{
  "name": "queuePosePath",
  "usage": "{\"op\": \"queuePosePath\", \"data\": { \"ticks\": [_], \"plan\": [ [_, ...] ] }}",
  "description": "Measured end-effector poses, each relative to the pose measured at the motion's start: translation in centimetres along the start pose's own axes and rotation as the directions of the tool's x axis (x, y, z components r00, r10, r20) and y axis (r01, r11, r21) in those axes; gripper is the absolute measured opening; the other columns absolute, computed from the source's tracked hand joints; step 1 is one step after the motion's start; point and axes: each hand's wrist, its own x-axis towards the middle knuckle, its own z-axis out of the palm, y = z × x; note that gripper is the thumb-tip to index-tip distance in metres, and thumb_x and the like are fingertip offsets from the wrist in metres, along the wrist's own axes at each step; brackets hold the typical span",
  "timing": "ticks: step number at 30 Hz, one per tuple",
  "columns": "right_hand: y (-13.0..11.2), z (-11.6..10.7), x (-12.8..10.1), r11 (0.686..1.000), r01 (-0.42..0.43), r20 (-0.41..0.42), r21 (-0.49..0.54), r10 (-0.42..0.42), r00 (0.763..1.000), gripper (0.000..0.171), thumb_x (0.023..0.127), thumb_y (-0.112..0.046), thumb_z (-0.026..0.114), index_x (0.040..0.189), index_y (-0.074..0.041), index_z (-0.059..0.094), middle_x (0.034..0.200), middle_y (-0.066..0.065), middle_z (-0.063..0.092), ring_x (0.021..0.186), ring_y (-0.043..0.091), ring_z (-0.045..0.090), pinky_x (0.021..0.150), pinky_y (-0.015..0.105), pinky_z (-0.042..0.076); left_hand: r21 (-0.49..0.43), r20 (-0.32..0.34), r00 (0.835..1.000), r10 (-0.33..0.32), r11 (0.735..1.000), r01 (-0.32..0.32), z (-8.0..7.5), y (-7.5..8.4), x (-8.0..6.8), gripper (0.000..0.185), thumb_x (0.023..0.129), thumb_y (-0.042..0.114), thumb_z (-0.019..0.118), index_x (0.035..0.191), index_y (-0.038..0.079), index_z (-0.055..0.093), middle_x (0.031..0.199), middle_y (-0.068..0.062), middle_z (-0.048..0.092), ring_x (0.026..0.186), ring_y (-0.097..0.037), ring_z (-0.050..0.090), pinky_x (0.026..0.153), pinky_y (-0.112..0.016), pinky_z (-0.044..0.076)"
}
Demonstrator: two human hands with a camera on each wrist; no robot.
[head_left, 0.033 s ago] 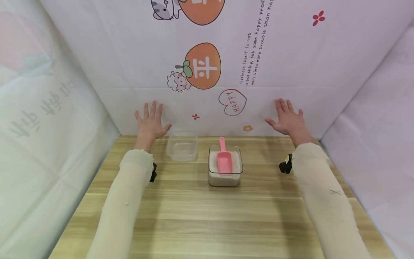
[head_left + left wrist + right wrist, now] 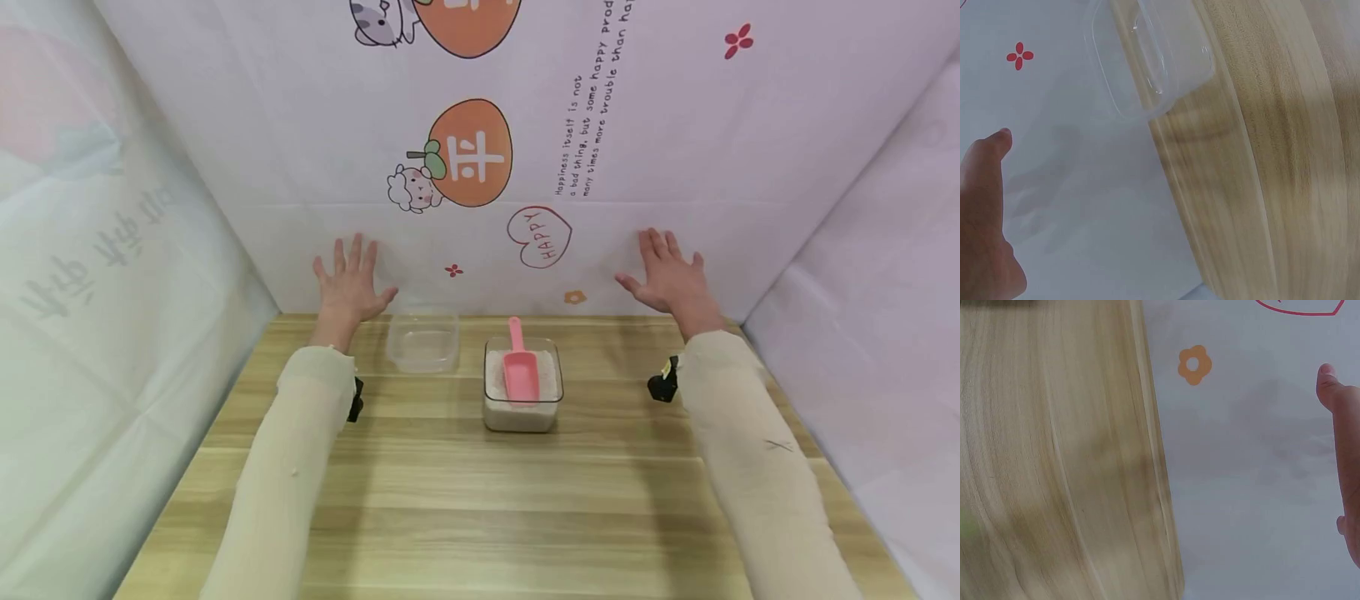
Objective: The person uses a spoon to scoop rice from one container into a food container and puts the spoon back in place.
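Note:
My left hand (image 2: pixel 348 282) is raised flat with fingers spread in front of the back wall, holding nothing; its thumb (image 2: pixel 985 187) shows in the left wrist view. My right hand (image 2: pixel 667 275) is raised the same way at the far right; one finger (image 2: pixel 1344 444) shows in the right wrist view. Between them on the wooden table (image 2: pixel 480 500) stand an empty clear plastic box (image 2: pixel 423 343) (image 2: pixel 1147 56) and a clear box of white grains (image 2: pixel 522 398) with a pink scoop (image 2: pixel 519 368) lying in it.
A printed white sheet covers the back wall (image 2: pixel 480 150), with an orange fruit picture and a red "HAPPY" heart. White sheets also close the left side (image 2: pixel 90 333) and the right side (image 2: pixel 885 350). Bare table stretches in front of the boxes.

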Motion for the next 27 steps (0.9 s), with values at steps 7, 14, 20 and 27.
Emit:
{"op": "queuePosePath", "data": {
  "ticks": [7,14,20,27],
  "plan": [
    [-0.1,-0.3,-0.2,1.000,0.009,-0.009,0.016,-0.009,1.000,0.092,0.099,-0.067,0.028,0.159,-0.007,-0.010,0.167,0.017,-0.011,0.154,0.040,-0.009,0.113,0.075,0.001,-0.008,0.004,1.000,-0.002,1.000,0.002,0.1,-0.4,-0.1,0.091,0.097,0.059,0.046,0.161,0.014,0.000,0.168,-0.011,-0.014,0.154,-0.041,-0.011,0.115,-0.072,0.000],
    [0.2,0.1,-0.5,1.000,0.006,0.007,0.008,-0.006,1.000,0.091,0.100,-0.066,0.028,0.159,-0.007,-0.009,0.167,0.018,-0.009,0.154,0.041,-0.007,0.113,0.075,0.003,-0.018,0.030,1.000,0.006,1.000,-0.005,-0.1,-0.3,-0.6,0.089,0.098,0.057,0.044,0.161,0.013,-0.002,0.168,-0.012,-0.013,0.154,-0.041,-0.011,0.115,-0.072,-0.003],
    [0.3,0.5,-0.3,1.000,0.015,0.008,0.010,-0.015,1.000,0.092,0.100,-0.065,0.029,0.159,-0.005,-0.007,0.167,0.019,-0.007,0.154,0.041,-0.005,0.114,0.074,0.004,-0.025,0.038,0.999,0.001,1.000,0.000,0.4,-0.6,-0.3,0.088,0.098,0.056,0.044,0.161,0.013,-0.002,0.168,-0.012,-0.013,0.153,-0.042,-0.011,0.115,-0.072,-0.004],
    [0.2,0.5,-0.2,0.999,0.032,-0.013,0.006,-0.032,0.999,0.091,0.100,-0.065,0.028,0.158,-0.002,-0.003,0.166,0.022,-0.002,0.154,0.041,-0.001,0.116,0.070,0.006,-0.053,0.016,1.000,0.025,0.998,-0.024,1.1,-1.0,0.2,0.088,0.098,0.054,0.046,0.161,0.012,0.001,0.168,-0.013,-0.011,0.154,-0.041,-0.010,0.115,-0.073,-0.001]
  ]
}}
